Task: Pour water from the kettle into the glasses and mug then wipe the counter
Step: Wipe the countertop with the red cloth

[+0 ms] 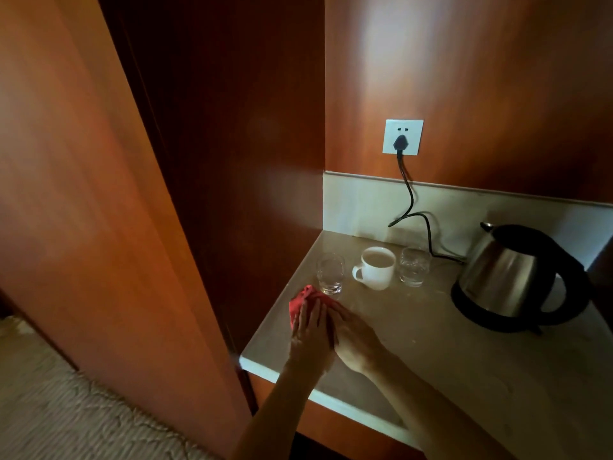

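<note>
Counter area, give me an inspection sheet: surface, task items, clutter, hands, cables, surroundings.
Surface: pale stone counter, no puddle discernible.
Job's things: kettle upright on its base at right; left glass, white mug and right glass in a row at the back; red cloth near the left edge.
Clutter: nothing seen.
Hands: left hand and right hand lie flat, side by side, on the cloth.
Cables: black cord plugged into the wall socket, running to the kettle.
Surroundings: wood panels, carpet below left.
</note>
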`<state>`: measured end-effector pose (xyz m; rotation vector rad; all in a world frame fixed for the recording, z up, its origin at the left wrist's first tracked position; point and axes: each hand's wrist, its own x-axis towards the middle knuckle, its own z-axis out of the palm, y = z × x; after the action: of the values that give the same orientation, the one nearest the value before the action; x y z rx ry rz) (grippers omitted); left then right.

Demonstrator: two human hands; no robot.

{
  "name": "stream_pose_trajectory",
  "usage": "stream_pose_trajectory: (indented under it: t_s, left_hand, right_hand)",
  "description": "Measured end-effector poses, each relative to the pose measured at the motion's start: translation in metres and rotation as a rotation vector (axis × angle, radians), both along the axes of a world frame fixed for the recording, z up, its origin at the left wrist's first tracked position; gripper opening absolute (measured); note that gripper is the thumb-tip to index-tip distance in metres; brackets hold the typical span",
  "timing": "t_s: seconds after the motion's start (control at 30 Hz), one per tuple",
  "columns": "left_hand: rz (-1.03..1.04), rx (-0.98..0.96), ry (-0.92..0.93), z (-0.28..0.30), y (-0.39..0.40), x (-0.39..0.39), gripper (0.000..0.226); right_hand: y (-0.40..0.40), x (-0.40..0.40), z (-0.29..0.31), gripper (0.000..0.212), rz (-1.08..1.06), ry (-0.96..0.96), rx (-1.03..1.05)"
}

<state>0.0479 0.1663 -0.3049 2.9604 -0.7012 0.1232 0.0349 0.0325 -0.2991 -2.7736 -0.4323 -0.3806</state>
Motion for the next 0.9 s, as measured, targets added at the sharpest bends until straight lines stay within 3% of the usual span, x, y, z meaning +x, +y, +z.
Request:
stream_pose_trajectory:
  t_s: [0.07, 0.2, 0.3, 0.53, 0.63, 0.77, 0.9]
  left_hand:
    - [-0.011, 0.069, 0.023, -0.004, 0.006, 0.008, 0.068]
    - [-0.163, 0.181, -0.02, -0.002, 0.019, 0.012, 0.058]
    - [-0.247, 0.151, -0.173, 0.001, 0.032, 0.018, 0.049]
    - [-0.34, 0.404, -0.248, 0.009, 0.051, 0.048, 0.062]
    - [-0.403, 0.447, -0.375, 0.015, 0.055, 0.062, 0.066]
    - [-0.469, 0.526, -0.375, 0.022, 0.056, 0.068, 0.06]
    - [-0.346, 0.544, -0.233, 0.029, 0.053, 0.046, 0.054]
  right_hand:
    - [0.0, 0.003, -0.003, 0.052, -0.018, -0.014, 0.018]
    - [0.013, -0.01, -0.007, 0.054, -0.076, -0.016, 0.042]
    - [0.025, -0.012, -0.016, 0.061, -0.115, -0.009, 0.031]
    - [0.051, -0.002, -0.015, 0.064, -0.174, -0.081, 0.059]
    - [0.057, 0.01, -0.014, 0.061, -0.204, -0.14, 0.091]
    - [0.055, 0.016, -0.014, 0.062, -0.162, -0.146, 0.122]
    - [0.036, 0.013, -0.007, 0.06, -0.01, -0.142, 0.129]
